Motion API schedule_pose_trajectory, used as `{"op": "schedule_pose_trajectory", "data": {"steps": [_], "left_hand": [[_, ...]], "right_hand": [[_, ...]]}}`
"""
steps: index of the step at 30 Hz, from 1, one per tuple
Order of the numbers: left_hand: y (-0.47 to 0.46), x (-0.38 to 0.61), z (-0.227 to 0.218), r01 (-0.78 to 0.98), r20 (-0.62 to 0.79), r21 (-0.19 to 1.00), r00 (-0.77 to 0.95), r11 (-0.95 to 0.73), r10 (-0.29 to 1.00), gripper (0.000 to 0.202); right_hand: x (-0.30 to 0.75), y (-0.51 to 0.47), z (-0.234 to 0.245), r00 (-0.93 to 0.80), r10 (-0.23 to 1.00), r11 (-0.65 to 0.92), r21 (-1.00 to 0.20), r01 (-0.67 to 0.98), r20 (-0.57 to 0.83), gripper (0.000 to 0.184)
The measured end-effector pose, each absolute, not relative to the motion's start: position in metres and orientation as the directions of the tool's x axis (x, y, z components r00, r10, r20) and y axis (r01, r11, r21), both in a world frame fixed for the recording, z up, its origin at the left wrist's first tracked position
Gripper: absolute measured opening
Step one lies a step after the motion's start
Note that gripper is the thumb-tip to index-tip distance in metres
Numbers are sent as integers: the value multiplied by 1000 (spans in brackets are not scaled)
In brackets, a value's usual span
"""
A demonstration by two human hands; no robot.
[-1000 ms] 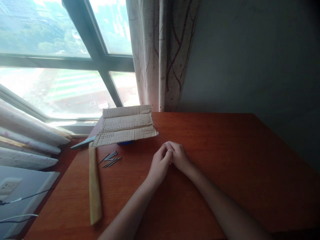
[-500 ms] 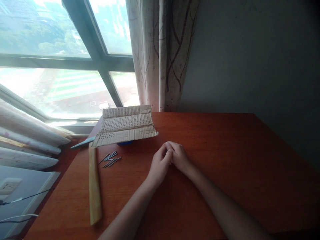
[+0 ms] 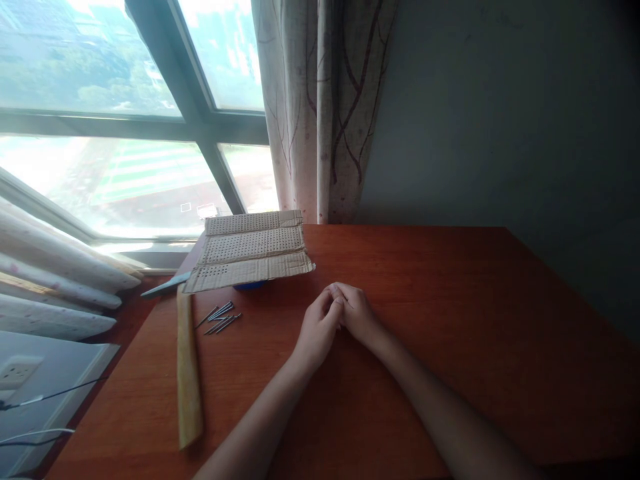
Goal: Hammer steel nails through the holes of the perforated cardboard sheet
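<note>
My left hand (image 3: 319,329) and my right hand (image 3: 358,313) are clasped together above the middle of the table, fingers closed against each other. No object shows in them; the inside of the clasp is hidden. To their left lie several metal nails (image 3: 221,318) in a loose group. Farther left is a long wooden handle (image 3: 189,380), its upper end hidden under a cardboard sheet (image 3: 253,245) full of small holes. A pale grey tapered piece (image 3: 165,285) pokes out from beneath the cardboard's left corner. Something blue (image 3: 251,285) shows under the sheet's front edge.
The reddish-brown wooden table (image 3: 450,300) stretches to the right, against a grey wall (image 3: 500,120). A window (image 3: 120,180) with curtains (image 3: 300,100) stands behind and to the left. Beyond the left table edge are a wall socket (image 3: 19,373) and cables (image 3: 55,392).
</note>
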State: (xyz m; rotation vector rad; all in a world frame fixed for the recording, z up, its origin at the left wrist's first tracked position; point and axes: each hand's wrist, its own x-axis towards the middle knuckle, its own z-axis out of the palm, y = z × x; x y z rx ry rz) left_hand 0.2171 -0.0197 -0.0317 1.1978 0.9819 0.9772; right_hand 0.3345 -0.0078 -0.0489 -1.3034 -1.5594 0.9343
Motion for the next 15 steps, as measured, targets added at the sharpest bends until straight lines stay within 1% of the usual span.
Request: {"op": "schedule_pose_trajectory", "data": {"steps": [15], "left_hand": [[-21,217,-28,-49,-79,994,279,97,957,25]], "right_hand": [[334,-9,-45,-65,985,171,-925,339,158,43]]}}
